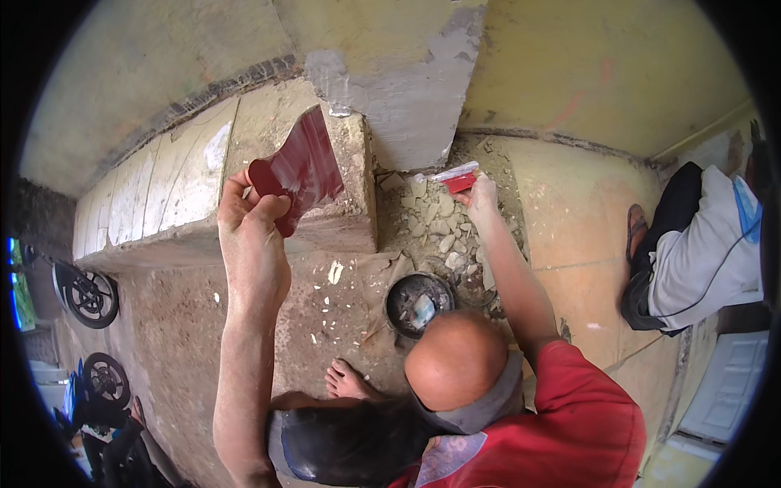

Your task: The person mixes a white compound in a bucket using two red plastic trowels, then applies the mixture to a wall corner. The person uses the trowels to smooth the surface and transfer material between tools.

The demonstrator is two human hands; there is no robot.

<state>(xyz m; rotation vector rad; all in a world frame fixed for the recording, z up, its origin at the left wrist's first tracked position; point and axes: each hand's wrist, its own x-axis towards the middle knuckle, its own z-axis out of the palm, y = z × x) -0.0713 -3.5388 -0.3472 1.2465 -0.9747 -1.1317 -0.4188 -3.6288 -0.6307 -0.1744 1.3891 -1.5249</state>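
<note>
My left hand (pixel 254 224) pinches the lower edge of a curved, dark red flexible sheet (pixel 311 159) streaked with whitish smears. It is held up in front of a rough concrete ledge (pixel 293 232). Farther right, my right hand (pixel 482 195) grips a red putty knife (pixel 461 180) whose pale edge points toward the foot of the wall. Its fingers are partly hidden behind the tool. Below it lies a patch of broken rubble (pixel 443 232). A black bucket (pixel 391 305) holding grey matter and a pale lump stands in front of my bent knee (pixel 455 362).
A patched wall corner (pixel 407 98) with grey plaster rises behind the ledge. Tiled floor (pixel 569 236) lies right, where a person in grey and black (pixel 704 244) sits. Parts of motorcycles show at left, with a wheel (pixel 88 297). My bare foot (pixel 350 381) rests on dusty ground.
</note>
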